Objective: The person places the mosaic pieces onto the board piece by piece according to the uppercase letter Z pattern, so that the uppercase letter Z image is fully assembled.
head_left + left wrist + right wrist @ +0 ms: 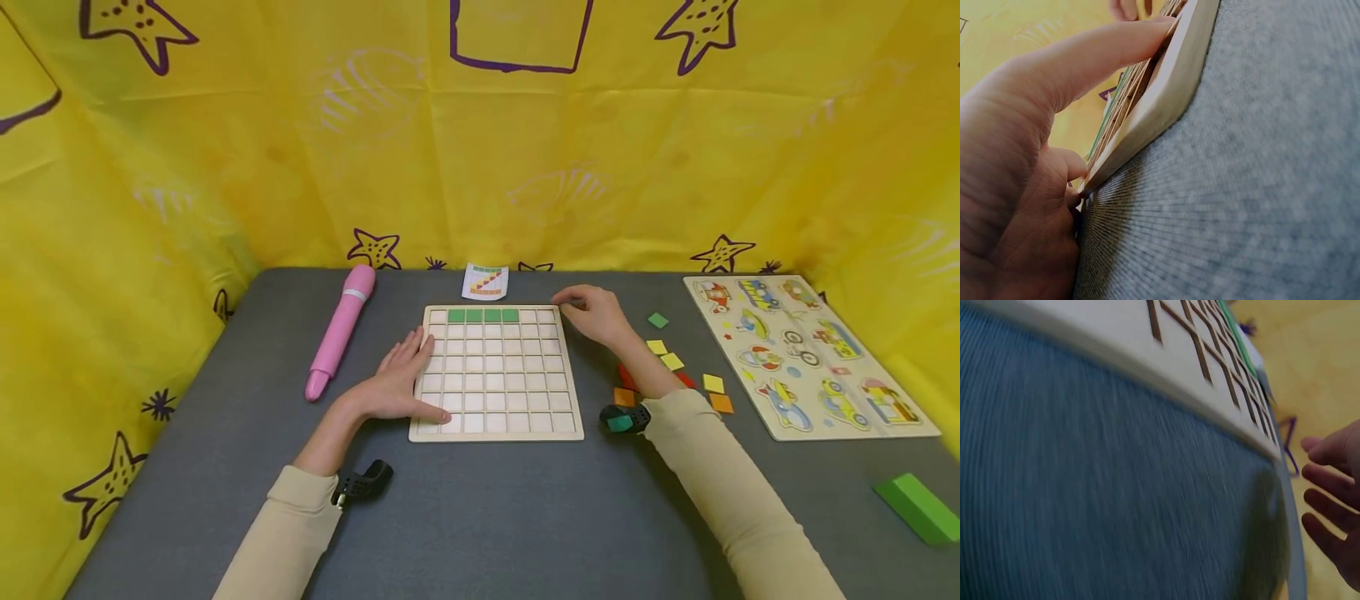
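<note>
A wooden grid board [496,438] lies on the table, with several green tiles [483,316] side by side in its top row. My left hand [393,379] rests on the board's left side, fingers spread at the edge and thumb over the bottom row. In the left wrist view the thumb [1104,56] touches the board's raised frame [1147,125]. Beside the upper right corner is my right hand [596,315], its fingers loosely bent. The right wrist view shows that hand [1338,494] raised off the table, fingers apart, nothing visible between them.
Behind the board lies a small pattern card [485,282]. Right of it are a loose green tile [657,320], yellow tiles [672,361], orange tiles [721,403] and red tiles partly under the forearm. A picture puzzle [806,358], green block [918,508] and pink marker-shaped object [341,333] lie farther out.
</note>
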The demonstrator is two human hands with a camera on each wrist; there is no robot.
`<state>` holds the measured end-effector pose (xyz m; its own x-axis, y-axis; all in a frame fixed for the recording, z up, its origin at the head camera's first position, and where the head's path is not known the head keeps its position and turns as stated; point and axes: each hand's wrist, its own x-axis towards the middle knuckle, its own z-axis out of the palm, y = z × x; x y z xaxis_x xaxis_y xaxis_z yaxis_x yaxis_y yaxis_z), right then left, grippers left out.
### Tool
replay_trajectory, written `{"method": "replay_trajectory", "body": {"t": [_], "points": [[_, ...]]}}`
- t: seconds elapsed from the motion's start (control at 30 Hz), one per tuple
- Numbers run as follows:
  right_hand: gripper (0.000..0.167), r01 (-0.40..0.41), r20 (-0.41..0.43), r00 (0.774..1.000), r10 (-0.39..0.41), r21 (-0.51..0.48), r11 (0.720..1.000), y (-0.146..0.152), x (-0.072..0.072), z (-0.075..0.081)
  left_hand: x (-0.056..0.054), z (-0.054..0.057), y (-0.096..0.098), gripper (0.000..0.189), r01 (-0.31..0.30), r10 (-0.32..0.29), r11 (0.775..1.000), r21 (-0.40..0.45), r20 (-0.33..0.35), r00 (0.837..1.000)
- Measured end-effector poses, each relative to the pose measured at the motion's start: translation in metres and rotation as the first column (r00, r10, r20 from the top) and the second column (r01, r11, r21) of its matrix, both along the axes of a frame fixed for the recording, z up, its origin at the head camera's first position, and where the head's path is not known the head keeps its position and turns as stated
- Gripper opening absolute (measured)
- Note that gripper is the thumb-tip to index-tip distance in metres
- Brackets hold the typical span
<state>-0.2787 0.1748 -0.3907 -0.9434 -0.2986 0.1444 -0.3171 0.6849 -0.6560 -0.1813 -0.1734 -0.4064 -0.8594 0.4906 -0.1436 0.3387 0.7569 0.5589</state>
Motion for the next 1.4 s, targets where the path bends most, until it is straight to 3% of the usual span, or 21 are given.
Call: {"method": "replay_trajectory", "body": {"t": [0.27, 0.5, 0.7, 1.0, 1.4], "points": [[0.029, 0.154, 0.053, 0.985, -0.162, 0.14, 0.978, 0.077, 0.007, 0.007, 0.001, 0.001, -0.001, 0.128, -0.006, 0.006, 1.0, 0.01, 0.002, 1.0], [0.038, 0.174, 0.12, 0.973, -0.199, 0.191, 0.966, 0.111, 0.013, 0.009, 0.001, 0.001, 0.001, 0.127, -0.005, 0.005, 1.0, 0.01, 0.003, 1.0], [0.043, 0.161, 0.16, 0.971, -0.178, 0.111, 0.981, 0.106, 0.012, 0.003, 0.0, 0.0, 0.001, 0.127, -0.002, 0.002, 1.0, 0.007, 0.001, 1.0], [0.04, 0.171, 0.112, 0.977, -0.18, 0.087, 0.981, 0.089, 0.009, 0.001, 0.001, -0.001, 0.001, 0.127, -0.003, 0.004, 1.0, 0.005, -0.008, 1.0], [0.033, 0.119, 0.12, 0.986, -0.116, -0.013, 0.993, 0.026, 0.001, -0.001, 0.001, -0.001, 0.001, 0.127, -0.009, 0.009, 1.0, 0.003, 0.003, 1.0]]}}
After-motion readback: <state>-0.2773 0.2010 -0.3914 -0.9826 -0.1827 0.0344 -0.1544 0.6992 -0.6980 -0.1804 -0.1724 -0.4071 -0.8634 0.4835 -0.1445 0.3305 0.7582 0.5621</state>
